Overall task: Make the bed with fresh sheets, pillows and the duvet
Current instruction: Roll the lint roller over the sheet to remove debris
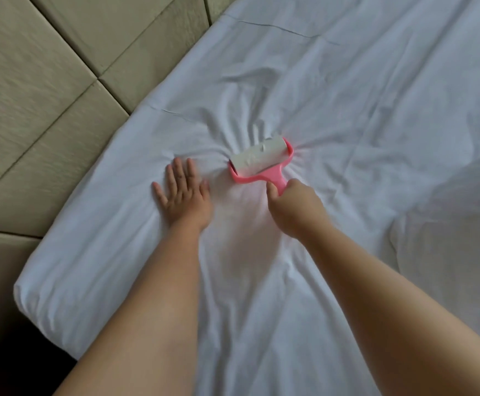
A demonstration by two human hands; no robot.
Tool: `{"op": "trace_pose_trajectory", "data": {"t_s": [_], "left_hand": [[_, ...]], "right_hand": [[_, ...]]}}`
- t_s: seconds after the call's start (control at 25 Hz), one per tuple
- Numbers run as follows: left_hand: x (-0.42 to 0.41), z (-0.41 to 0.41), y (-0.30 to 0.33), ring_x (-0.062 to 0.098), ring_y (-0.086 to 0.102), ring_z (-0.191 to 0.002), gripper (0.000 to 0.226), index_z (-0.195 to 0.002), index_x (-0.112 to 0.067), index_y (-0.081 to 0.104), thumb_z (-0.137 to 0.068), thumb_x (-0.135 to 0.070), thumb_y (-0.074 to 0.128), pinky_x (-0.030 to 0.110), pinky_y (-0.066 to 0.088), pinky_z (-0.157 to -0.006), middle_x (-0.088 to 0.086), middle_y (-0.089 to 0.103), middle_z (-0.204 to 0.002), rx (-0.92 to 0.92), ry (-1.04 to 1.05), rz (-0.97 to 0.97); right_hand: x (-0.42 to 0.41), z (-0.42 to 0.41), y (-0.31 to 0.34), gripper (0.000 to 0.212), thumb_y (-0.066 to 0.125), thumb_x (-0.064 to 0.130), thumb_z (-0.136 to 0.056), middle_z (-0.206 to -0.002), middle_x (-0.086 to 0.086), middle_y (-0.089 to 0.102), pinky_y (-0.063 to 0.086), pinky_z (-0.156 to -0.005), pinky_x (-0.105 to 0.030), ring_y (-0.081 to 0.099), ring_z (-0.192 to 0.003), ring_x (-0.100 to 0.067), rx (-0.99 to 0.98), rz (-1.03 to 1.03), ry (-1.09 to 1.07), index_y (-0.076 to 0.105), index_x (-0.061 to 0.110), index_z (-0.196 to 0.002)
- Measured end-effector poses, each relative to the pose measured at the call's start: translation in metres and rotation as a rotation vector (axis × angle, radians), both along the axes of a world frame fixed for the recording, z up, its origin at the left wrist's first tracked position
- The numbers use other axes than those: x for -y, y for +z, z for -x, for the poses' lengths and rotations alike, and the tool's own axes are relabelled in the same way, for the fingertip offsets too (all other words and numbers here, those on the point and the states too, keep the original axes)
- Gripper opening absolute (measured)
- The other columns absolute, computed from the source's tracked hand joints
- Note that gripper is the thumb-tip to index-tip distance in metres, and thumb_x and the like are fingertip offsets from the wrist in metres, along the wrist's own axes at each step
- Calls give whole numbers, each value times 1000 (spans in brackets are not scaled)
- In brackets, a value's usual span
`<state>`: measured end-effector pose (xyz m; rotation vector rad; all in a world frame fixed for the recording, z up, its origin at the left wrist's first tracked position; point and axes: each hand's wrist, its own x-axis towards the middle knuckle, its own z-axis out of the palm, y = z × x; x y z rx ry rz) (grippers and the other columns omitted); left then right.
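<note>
A white fitted sheet (347,95) covers the mattress and fills most of the view. My left hand (183,194) lies flat on it with fingers spread, pressing the cloth down. Just to its right, my right hand (293,207) grips the pink handle of a lint roller (257,160). The roller's white sticky drum rests on the sheet, and creases fan out from around it.
A padded beige headboard (47,81) of square panels runs along the left and top left, close against the mattress edge. The mattress corner (30,295) sits at lower left above a dark gap. A rumpled white fold (447,238) lies at the right.
</note>
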<state>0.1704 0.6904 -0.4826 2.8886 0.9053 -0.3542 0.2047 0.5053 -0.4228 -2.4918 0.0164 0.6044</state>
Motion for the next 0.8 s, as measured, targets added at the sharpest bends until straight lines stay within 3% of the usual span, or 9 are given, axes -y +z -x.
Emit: {"op": "trace_pose_trajectory", "data": {"t_s": [0.2,0.48,0.68,0.8], "left_hand": [[31,77,16,10,-11,-146,55,-152,-27,-5,-102,-41,13,42,-9,-117,-4,-13,-159,-106,-42,70],[99,170,32,13,-6,-147,56,-153,-20,2,-103,-34,22,37,1,-119,-1,-6,-161,-102,-31,171],[115,204,46,12,3,-147,52,-152,-12,15,-102,-21,29,25,5,-117,0,3,-161,-29,-82,286],[110,210,58,12,17,-145,48,-149,-16,29,-101,-16,30,27,18,-115,-7,8,-160,59,-8,354]], "right_hand": [[56,61,14,43,35,45,-97,-104,-11,60,37,-71,-31,57,-92,-30,-51,32,32,54,8,-110],[128,142,34,44,37,42,-96,-107,-16,63,44,-75,-33,61,-98,-34,-50,77,36,59,7,-109],[142,169,53,45,38,42,-96,-111,-18,63,44,-78,-34,59,-103,-36,10,89,31,61,5,-108],[131,174,59,45,38,45,-96,-113,-17,62,41,-75,-34,58,-105,-35,35,63,83,59,7,-109]]}}
